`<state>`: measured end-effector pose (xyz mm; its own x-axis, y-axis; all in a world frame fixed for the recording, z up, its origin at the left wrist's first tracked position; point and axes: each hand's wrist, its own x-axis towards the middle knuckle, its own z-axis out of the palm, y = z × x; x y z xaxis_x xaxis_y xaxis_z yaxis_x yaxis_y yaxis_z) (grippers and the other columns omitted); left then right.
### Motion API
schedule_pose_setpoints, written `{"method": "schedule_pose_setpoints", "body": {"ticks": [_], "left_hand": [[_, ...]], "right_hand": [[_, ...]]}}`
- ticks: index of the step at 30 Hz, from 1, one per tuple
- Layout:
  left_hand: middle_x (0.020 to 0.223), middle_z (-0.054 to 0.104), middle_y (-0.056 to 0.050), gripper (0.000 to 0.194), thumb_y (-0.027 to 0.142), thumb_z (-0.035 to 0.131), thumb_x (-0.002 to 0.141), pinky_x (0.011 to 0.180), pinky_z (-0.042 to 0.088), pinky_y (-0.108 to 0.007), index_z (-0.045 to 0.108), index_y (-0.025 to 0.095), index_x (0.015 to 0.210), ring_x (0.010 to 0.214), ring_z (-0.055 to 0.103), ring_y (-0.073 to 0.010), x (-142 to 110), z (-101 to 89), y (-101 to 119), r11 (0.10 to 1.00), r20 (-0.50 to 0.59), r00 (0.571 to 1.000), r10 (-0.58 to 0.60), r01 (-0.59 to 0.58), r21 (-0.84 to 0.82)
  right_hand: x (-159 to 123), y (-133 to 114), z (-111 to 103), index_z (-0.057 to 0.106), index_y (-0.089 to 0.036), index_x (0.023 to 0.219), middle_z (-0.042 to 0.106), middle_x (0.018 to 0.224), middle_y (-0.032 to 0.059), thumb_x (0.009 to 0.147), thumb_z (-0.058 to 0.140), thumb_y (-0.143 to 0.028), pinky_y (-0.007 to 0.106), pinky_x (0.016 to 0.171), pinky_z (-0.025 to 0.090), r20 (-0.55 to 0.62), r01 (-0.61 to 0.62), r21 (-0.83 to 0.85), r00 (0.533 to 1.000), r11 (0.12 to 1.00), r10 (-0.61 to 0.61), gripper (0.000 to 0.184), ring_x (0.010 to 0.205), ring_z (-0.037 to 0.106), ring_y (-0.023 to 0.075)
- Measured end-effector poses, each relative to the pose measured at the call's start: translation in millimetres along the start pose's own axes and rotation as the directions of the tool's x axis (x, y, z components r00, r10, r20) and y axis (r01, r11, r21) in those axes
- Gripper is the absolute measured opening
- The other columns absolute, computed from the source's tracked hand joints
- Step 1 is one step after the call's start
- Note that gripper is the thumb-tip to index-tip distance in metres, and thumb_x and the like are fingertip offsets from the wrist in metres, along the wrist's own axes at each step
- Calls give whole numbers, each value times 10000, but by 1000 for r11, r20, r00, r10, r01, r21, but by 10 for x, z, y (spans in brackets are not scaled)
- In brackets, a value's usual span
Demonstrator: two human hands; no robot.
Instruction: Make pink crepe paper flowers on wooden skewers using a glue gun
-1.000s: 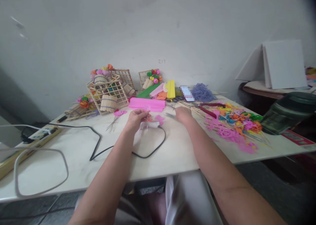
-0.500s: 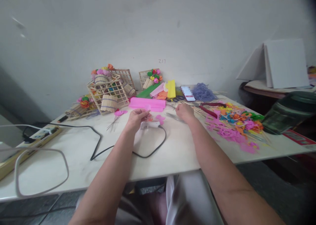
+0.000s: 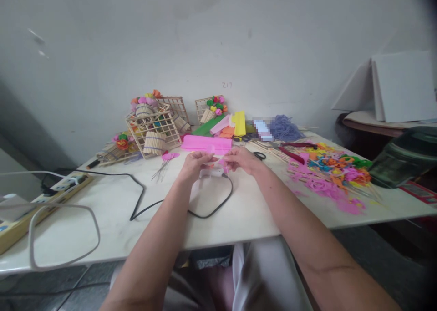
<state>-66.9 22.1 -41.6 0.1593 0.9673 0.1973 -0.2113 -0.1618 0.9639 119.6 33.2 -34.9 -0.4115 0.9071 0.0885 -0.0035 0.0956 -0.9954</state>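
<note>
My left hand (image 3: 194, 161) is closed in a pinch above the white table (image 3: 102, 220), holding a thin wire stem with a small pink piece at its top. My right hand (image 3: 243, 159) has come in beside it, fingers pinched towards the same small piece; what it grips is too small to name. Under both hands lies a white glue gun (image 3: 212, 171) with a black cord (image 3: 205, 211). A pink foam sheet roll (image 3: 206, 144) lies just behind the hands.
Wooden lattice baskets (image 3: 155, 128) with foam flowers stand at the back. Colourful foam scraps (image 3: 329, 170) and red-handled pliers (image 3: 294, 150) cover the right side. Black scissors (image 3: 260, 155) lie near my right hand. A power strip (image 3: 51, 190) and grey cable loop (image 3: 61, 238) lie left.
My right hand left the sticks on the right and moved left to meet my left hand. The camera view shifted slightly.
</note>
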Motion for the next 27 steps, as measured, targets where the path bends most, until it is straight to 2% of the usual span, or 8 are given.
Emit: {"method": "schedule_pose_setpoints", "body": {"ticks": [5, 10, 19, 21, 24, 27], "left_hand": [[673, 659, -53, 248, 309, 724, 554, 425, 407, -196, 604, 114, 648, 484, 562, -98, -5, 46, -10, 999, 12, 1000, 6, -6, -42], [695, 663, -62, 240, 287, 726, 552, 505, 448, -225, 586, 111, 634, 526, 587, -116, 5, 54, -29, 997, 23, 1000, 20, -18, -70], [663, 664, -52, 219, 271, 727, 549, 507, 436, -214, 593, 116, 626, 513, 580, -107, -8, 58, -10, 998, -12, 999, 36, -37, -42], [659, 663, -51, 221, 269, 729, 543, 501, 432, -213, 582, 118, 610, 513, 580, -107, -9, 57, -3, 998, -15, 999, 40, -40, -52], [645, 657, -43, 222, 260, 731, 543, 481, 420, -201, 567, 120, 596, 497, 571, -96, -3, 30, -4, 996, -5, 999, 35, -36, -85], [620, 646, -30, 206, 249, 724, 560, 477, 415, -189, 573, 117, 603, 469, 549, -75, -1, -7, -5, 991, 45, 999, 18, -12, -132]], "right_hand": [[-21, 11, 147, 571, -110, 658, 631, 562, 34, 636, 659, -220, 170, 359, 410, 37, -22, -11, 999, 1000, 22, 142, 410, 556, 95], [-32, 17, 207, 577, -116, 668, 644, 586, 44, 641, 653, -213, 168, 360, 413, 99, -69, -2, 993, 998, 69, 126, 442, 576, 106], [-69, -45, 307, 573, -117, 646, 635, 547, 32, 624, 648, -181, 162, 357, 408, 79, -121, 32, 990, 992, 118, 102, 411, 547, 88], [-67, -42, 305, 570, -117, 650, 636, 554, 34, 618, 658, -195, 166, 371, 415, 85, -118, 37, 990, 992, 114, 123, 419, 548, 88], [-68, -40, 250, 587, -108, 718, 653, 608, 56, 632, 658, -237, 184, 415, 438, 167, -98, 38, 982, 994, 90, 171, 454, 563, 96], [-62, -37, 166, 601, -104, 790, 663, 668, 81, 659, 635, -277, 211, 457, 456, 194, -61, 73, 980, 995, 46, 220, 491, 571, 108]]}}
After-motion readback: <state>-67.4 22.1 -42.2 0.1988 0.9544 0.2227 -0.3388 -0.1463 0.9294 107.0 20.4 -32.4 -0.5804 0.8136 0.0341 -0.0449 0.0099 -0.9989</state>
